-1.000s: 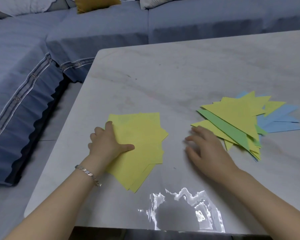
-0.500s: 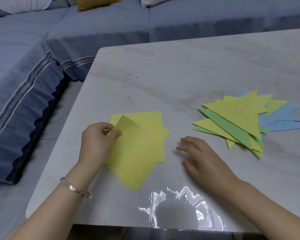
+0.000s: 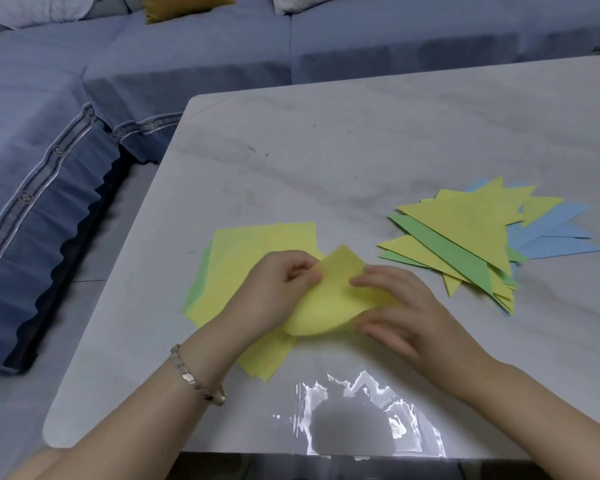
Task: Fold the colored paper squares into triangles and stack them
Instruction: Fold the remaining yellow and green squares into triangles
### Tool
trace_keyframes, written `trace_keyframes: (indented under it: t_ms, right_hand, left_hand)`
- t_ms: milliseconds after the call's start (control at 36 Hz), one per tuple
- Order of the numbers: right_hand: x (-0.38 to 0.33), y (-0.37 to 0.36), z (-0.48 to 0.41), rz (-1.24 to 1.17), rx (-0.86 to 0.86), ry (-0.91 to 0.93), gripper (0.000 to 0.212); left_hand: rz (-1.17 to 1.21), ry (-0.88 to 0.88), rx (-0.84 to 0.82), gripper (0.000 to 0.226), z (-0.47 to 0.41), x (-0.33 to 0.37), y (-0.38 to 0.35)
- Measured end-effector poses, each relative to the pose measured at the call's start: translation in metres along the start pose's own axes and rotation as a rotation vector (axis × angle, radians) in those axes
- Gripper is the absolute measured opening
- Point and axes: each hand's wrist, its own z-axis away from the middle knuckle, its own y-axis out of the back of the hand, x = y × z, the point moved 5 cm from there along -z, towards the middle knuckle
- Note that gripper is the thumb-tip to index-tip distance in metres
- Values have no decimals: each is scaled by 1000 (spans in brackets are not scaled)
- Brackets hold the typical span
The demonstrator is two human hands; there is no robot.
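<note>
Moved: right hand [image 3: 406,306] from bare table [image 3: 326,150] onto yellow sheet [image 3: 329,303], centre frame, fingers flat and pressing; left hand [image 3: 274,289] pinches the sheet's corner, curling it over. Fold begun, uncreased. Beneath, centre-left: unfolded squares [image 3: 257,244], several remaining. Centre-right: finished triangles [image 3: 465,230], stacked.

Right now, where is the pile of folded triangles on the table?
In the head view, the pile of folded triangles lies on the right part of the table, just beyond the right hand and apart from the yellow squares.
</note>
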Motion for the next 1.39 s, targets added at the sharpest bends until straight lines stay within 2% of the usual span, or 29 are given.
trace_keyframes:
  t_ms: [111, 222, 278, 333, 389, 472, 583, 861, 1167, 1306, 1389]
  right_hand:
    - [21, 8, -4, -321, 147, -462, 10]
    - [33, 11, -4, -554, 243, -598, 27]
    - [33, 10, -4, -581, 255, -618, 26]
    - [32, 9, -3, -599, 275, -626, 23]
    - [31, 8, -3, -605, 293, -637, 20]
    - [32, 7, -1, -657, 369, -669, 21]
    - [31, 8, -1, -692, 408, -667, 30]
    - [23, 13, -3, -642, 352, -610, 26]
    - [24, 12, -4, -626, 306, -587, 34]
    - [28, 13, -10, -556, 245, -555, 35]
    - [37, 12, -16, -455, 200, -551, 34]
  left_hand:
    - [-79, -59, -146, 20, 8, 4, -18]
    - [-48, -35, -131, 28, 12, 2, -26]
    - [-23, -45, -88, 38, 14, 2, -27]
    - [24, -61, -59, 38, 15, 4, -28]
    - [91, -57, -6, 16, 15, 8, -29]
    - [128, -70, 116, 32, 15, 9, -26]
    - [159, -104, 190, 33, 19, 13, -23]
    - [181, -118, 204, 28, 23, 17, -24]
    - [197, -96, 210, 27, 20, 13, -29]
    - [174, -58, 104, 18, 4, 12, -32]
    - [113, -26, 38, 23, -13, 9, -35]
